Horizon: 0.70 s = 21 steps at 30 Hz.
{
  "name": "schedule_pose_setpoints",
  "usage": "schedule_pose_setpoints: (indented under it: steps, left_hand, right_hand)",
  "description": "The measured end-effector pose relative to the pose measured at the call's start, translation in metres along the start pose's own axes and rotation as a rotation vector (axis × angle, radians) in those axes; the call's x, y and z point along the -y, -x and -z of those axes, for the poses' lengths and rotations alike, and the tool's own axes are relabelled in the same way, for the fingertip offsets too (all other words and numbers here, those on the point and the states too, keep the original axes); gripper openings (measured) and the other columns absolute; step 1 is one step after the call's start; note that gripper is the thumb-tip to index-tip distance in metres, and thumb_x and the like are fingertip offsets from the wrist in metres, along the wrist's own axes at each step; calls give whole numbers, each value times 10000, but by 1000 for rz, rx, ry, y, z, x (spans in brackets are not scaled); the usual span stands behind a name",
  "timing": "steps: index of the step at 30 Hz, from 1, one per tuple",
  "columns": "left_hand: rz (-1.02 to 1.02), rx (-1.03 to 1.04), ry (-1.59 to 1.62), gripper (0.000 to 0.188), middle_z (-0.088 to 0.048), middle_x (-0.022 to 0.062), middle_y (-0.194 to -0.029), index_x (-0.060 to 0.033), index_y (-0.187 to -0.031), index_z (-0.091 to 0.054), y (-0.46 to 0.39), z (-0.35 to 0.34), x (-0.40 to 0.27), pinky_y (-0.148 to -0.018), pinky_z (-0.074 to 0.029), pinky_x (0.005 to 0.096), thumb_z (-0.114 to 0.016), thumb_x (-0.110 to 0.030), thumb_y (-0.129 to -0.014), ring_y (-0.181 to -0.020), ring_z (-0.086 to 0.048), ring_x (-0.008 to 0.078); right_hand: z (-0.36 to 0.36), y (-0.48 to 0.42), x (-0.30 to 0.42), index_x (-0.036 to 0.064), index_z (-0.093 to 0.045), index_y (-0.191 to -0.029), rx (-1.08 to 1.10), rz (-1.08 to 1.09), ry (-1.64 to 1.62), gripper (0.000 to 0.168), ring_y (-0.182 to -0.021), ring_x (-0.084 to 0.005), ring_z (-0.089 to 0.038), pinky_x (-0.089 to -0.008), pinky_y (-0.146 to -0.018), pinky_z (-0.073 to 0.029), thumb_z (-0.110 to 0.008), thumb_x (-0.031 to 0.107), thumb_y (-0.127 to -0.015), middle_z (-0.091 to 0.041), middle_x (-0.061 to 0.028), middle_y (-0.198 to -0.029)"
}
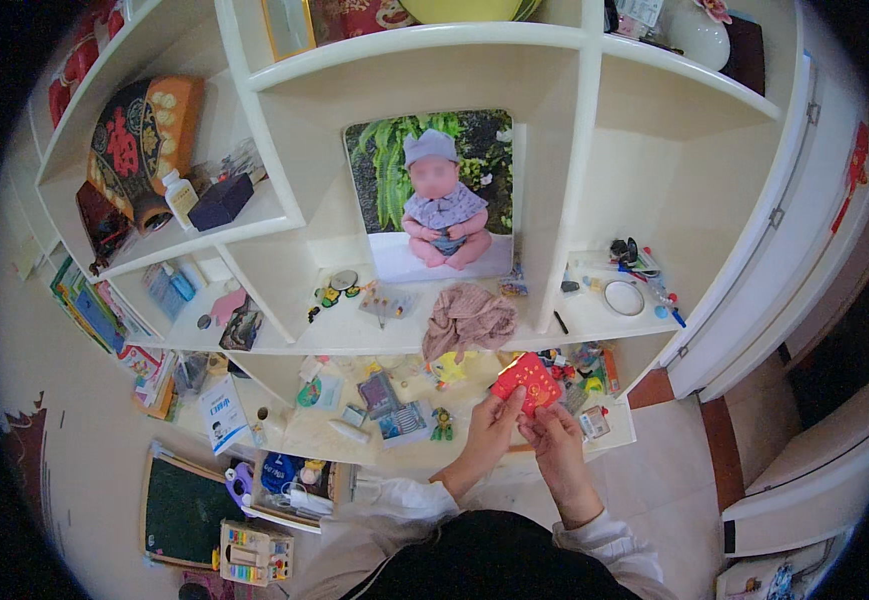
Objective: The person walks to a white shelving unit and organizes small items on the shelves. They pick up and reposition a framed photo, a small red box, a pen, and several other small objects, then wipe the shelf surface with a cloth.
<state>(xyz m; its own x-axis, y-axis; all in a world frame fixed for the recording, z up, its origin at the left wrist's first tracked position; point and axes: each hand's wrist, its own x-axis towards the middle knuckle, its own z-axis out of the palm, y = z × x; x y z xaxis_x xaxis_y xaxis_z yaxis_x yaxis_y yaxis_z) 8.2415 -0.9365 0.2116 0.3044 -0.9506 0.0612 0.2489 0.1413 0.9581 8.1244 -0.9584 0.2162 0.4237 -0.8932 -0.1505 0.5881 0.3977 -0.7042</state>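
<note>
Both hands hold a red envelope (pixel 528 381) with gold print, out in front of the lower shelf. My left hand (pixel 496 421) pinches its left lower edge, thumb on the face. The fingers of my right hand (pixel 554 439) grip the bottom right corner. Just above, a crumpled brownish-pink cloth (pixel 470 321) hangs partly over the front edge of the middle shelf (pixel 374 349). Behind the envelope, small toys and packets crowd the lower shelf, some hidden by it. A green toy figure (pixel 442 424) stands left of my left hand, and a small labelled packet (pixel 594 422) lies right of my right hand.
A framed photo (pixel 434 195) of a baby leans at the back of the middle compartment. Lower left, a drawer (pixel 299 487) full of odds and ends juts out beside a small chalkboard (pixel 186 506). A white door (pixel 764 255) stands at the right. A round white-rimmed ring (pixel 623 298) lies on the right shelf.
</note>
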Motion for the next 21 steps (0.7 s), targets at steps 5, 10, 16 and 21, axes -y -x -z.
schedule_pose_setpoints:
  steps: [5,10,16,21]
  left_hand:
    - [-11,-51,204,244,-621,9,-860,0,-1013,-592,8,1,-26,-685,-444,199,-555,-197,-872,-775,-549,51]
    - [-32,-24,70,252,-623,23,-889,11,-1014,-588,11,14,-22,-684,-446,199,-582,-185,-855,-769,-552,58]
    - [100,23,204,299,-601,40,-917,12,-1017,-565,18,24,-25,-715,-466,237,-495,-254,-901,-815,-563,89]
    - [118,37,264,367,-580,61,-958,15,-1042,-540,21,29,-28,-755,-470,261,-415,-312,-929,-871,-559,115]
  right_hand:
    - [-1,5,2,30,-522,-965,41,235,352,143,-751,-126,-590,-264,-629,-520,-560,99,-845,-588,-47,-866]
    - [1,1,6,42,-509,-870,48,345,505,101,-594,-98,-531,-234,-530,-485,-581,106,-838,-547,-20,-724]
    - [2,2,3,41,-509,-812,5,294,495,105,-508,-107,-520,-236,-454,-458,-577,114,-844,-553,-30,-678]
    - [-2,3,2,41,-512,-828,7,308,463,123,-519,-116,-530,-241,-441,-460,-580,142,-845,-565,-40,-708]
